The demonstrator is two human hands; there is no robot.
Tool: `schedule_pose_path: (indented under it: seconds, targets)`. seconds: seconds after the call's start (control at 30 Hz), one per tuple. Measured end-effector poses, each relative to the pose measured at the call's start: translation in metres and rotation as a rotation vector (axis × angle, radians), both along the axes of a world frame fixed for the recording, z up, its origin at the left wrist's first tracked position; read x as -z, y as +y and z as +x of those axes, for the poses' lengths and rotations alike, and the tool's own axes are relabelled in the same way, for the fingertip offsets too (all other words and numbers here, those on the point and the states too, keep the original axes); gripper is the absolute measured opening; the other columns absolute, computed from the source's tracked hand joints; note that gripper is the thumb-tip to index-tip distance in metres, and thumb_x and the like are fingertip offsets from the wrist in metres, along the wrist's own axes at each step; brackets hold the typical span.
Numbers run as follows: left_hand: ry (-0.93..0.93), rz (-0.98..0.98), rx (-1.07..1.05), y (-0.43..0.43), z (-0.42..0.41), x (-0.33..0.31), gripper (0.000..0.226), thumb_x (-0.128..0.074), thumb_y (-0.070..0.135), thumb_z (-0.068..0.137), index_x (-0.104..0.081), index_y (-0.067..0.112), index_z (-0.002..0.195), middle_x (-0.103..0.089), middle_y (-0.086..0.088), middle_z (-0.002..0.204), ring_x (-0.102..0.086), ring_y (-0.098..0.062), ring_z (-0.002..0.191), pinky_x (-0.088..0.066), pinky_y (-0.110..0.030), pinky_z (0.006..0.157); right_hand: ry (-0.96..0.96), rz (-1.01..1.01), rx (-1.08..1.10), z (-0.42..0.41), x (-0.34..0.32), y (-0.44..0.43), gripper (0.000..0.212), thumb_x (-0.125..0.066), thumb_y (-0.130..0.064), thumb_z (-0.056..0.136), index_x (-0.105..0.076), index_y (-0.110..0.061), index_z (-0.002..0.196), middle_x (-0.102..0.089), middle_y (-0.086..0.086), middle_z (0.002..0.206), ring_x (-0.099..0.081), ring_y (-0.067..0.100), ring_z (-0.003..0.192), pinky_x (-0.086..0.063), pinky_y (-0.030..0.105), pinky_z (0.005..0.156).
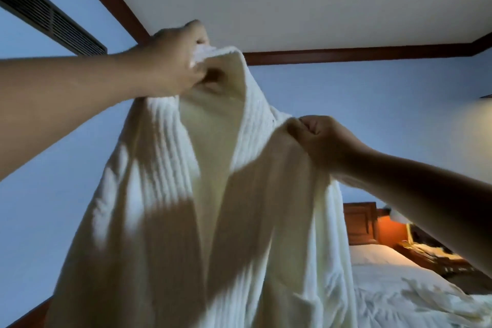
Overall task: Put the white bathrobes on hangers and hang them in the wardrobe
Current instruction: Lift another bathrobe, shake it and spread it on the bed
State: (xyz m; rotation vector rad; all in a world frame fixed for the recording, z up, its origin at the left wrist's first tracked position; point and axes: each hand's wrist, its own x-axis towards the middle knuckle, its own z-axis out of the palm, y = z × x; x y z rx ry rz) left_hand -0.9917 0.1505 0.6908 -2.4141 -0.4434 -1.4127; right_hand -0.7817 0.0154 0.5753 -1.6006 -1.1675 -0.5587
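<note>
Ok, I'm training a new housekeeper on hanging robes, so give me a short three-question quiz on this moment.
1. True or false: both hands grip the white bathrobe.
2. Which hand is higher? A) the left hand B) the right hand C) they are level
3. Fill in: behind the robe, at lower right, there is a ____ with white linen.

Key:
1. True: each hand pinches cloth near the collar.
2. A: the left hand holds the collar top, and the right hand holds a front edge lower down.
3. Bed. No hanger or wardrobe is in view.
</note>
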Motion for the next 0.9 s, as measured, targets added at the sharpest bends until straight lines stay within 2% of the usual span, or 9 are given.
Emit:
schedule_pose_path:
  seconds: [0.1,0.23,0.33,0.4,0.47,0.6,0.7,0.77,0.9]
  targets:
    - [0.177,0.052,-0.092,0.006,-0.020,0.026,0.026,-0.070,0.019,0.082,-0.054,0.027,0.101,-0.057,0.005,0.077,-0.056,-0.018,0.070,-0.044,-0.029,0.058,-0.042,0.025,-0.008,-0.009,-0.017,0.007,0.052,-0.053,-0.045,0.099,-0.057,-0.001,0.073,-0.045,0.003,0.064,-0.036,0.012,0.054,-0.026,0.027,0.045]
    - [0.118,-0.003,-0.193,0.014,-0.025,0.032,0.013,-0.053,0.013,0.082,-0.057,0.015,0.070,-0.062,-0.001,0.064,-0.061,-0.024,0.066,-0.048,-0.034,0.056,0.009,0.077,-0.147,-0.027,-0.031,0.014,0.040,-0.063,-0.046,0.094,-0.071,-0.009,0.080,-0.062,-0.002,0.066,-0.053,0.011,0.058,-0.041,0.026,0.054]
    - [0.167,-0.152,-0.371,0.025,-0.033,0.039,0.024,-0.041,0.013,0.087,-0.056,0.011,0.068,-0.063,-0.006,0.049,-0.063,-0.023,0.047,-0.043,-0.027,0.049,-0.022,-0.038,-0.291,-0.041,-0.031,0.011,0.039,-0.064,-0.051,0.092,-0.072,-0.015,0.078,-0.066,-0.006,0.067,-0.058,0.009,0.060,-0.047,0.028,0.059]
    - [0.166,-0.221,-0.403,0.030,-0.039,0.042,0.026,-0.037,0.012,0.089,-0.056,0.014,0.072,-0.064,-0.010,0.051,-0.064,-0.024,0.045,-0.044,-0.027,0.051,-0.210,-0.209,-0.178,-0.043,-0.028,0.005,0.042,-0.065,-0.063,0.084,-0.070,-0.021,0.084,-0.068,-0.009,0.074,-0.061,0.005,0.064,-0.047,0.025,0.058]
    - [0.123,-0.328,-0.268,0.029,-0.037,0.044,0.027,-0.035,0.012,0.092,-0.059,0.012,0.079,-0.065,-0.011,0.051,-0.064,-0.026,0.045,-0.046,-0.029,0.049,-0.361,-0.347,-0.006,-0.044,-0.024,-0.003,0.056,-0.064,-0.076,0.070,-0.067,-0.026,0.093,-0.066,-0.011,0.084,-0.062,0.006,0.075,-0.045,0.026,0.059]
    - [-0.002,-0.612,0.181,-0.003,-0.015,0.046,0.041,-0.030,-0.003,0.090,-0.066,0.013,0.099,-0.062,-0.008,0.047,-0.061,-0.018,0.041,-0.045,-0.022,0.040,-0.254,-0.409,-0.061,-0.052,-0.021,-0.016,0.078,-0.055,-0.087,0.054,-0.068,-0.019,0.088,-0.070,0.000,0.085,-0.067,0.017,0.080,-0.052,0.032,0.068]
    - [0.010,-0.673,0.364,-0.041,0.010,0.047,0.050,-0.033,-0.009,0.084,-0.064,0.020,0.111,-0.065,-0.008,0.050,-0.068,-0.019,0.048,-0.055,-0.024,0.046,-0.118,-0.554,-0.099,-0.067,-0.006,-0.014,0.093,-0.053,-0.093,0.047,-0.071,-0.022,0.104,-0.073,-0.004,0.097,-0.069,0.014,0.088,-0.058,0.037,0.085]
    - [0.023,-0.652,0.427,-0.059,0.027,0.051,0.051,-0.035,-0.009,0.082,-0.062,0.019,0.116,-0.066,-0.008,0.052,-0.070,-0.023,0.051,-0.058,-0.032,0.052,-0.015,-0.523,-0.131,-0.069,0.008,-0.008,0.080,-0.067,-0.084,0.058,-0.069,-0.027,0.114,-0.072,-0.005,0.104,-0.068,0.014,0.094,-0.057,0.040,0.090]
    - [-0.021,-0.617,0.526,-0.068,0.042,0.077,0.035,-0.039,0.004,0.094,-0.060,0.020,0.116,-0.071,-0.007,0.065,-0.072,-0.023,0.061,-0.062,-0.039,0.061,0.243,-0.297,-0.235,-0.043,0.032,-0.019,0.035,-0.080,-0.046,0.075,-0.075,-0.023,0.101,-0.077,0.000,0.096,-0.072,0.022,0.093,-0.057,0.048,0.092]
